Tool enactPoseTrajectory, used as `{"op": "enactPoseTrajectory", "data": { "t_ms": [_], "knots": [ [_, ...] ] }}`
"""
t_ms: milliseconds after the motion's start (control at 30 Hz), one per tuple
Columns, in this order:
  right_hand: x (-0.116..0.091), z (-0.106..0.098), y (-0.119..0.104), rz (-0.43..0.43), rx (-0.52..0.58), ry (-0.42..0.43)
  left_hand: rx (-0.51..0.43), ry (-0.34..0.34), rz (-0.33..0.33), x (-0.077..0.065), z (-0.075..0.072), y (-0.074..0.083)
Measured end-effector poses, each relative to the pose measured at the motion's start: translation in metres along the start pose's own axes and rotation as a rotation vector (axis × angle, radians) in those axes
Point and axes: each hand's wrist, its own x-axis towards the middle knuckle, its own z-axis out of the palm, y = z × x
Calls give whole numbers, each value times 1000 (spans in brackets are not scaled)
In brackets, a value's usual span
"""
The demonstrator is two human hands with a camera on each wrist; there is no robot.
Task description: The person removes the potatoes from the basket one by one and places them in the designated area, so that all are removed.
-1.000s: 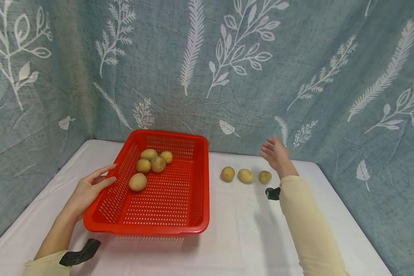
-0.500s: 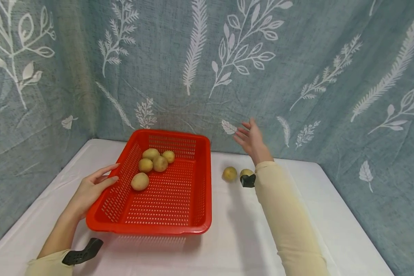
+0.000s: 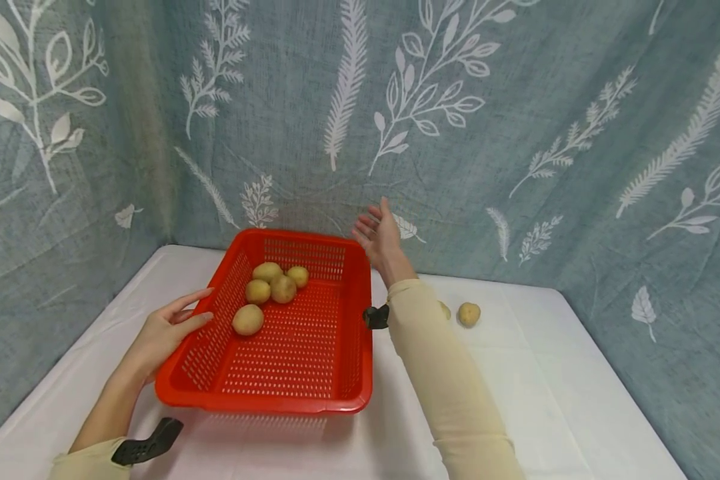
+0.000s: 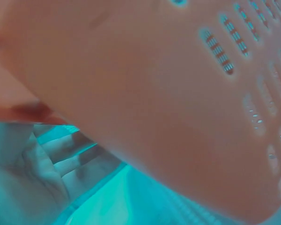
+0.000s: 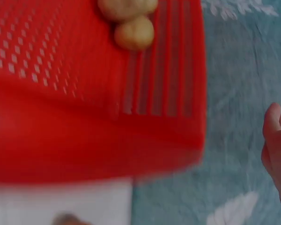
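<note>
My left hand [image 3: 159, 337] grips the left rim of a red plastic basket [image 3: 354, 405]. In the left wrist view, fingers [image 4: 75, 154] show beneath the basket's pale-looking wall. Inside, several potatoes [image 3: 283, 289] lie toward the back left, and the front of the floor is bare. My right hand [image 3: 381, 237] is in the air at the basket's back right corner, fingers loosely spread and holding nothing. To the right on the table lies a potato [image 3: 469, 314]; another potato [image 3: 444, 309] is partly covered by my right sleeve.
A white cloth covers the table [image 3: 552, 373]. Behind and at both sides hangs a blue-green curtain [image 3: 312, 120] with white leaf patterns, close to the basket's back edge. Black wrist mounts [image 3: 147, 445] sit on both arms.
My right hand has swept left, from beyond the row of potatoes to the basket's back right corner. My sleeve now hides part of that row. The left hand keeps its hold on the basket.
</note>
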Motion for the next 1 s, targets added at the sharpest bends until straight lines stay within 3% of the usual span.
{"op": "enactPoseTrajectory", "data": {
  "t_ms": [167, 400, 700, 1000],
  "knots": [
    [-1, 12, 27, 14, 26, -5, -48, -34, -16, -3, -1, -3],
    [-2, 24, 49, 26, 60, -1, -6, -29, 6, -2, -2, -1],
    [-3, 29, 77, -31, 147, 41, -34, -32, -1, -2, -3, 1],
    [-4, 29, 91, -31, -17, 22, -54, -62, -33, 0, -3, 4]
  ]
}}
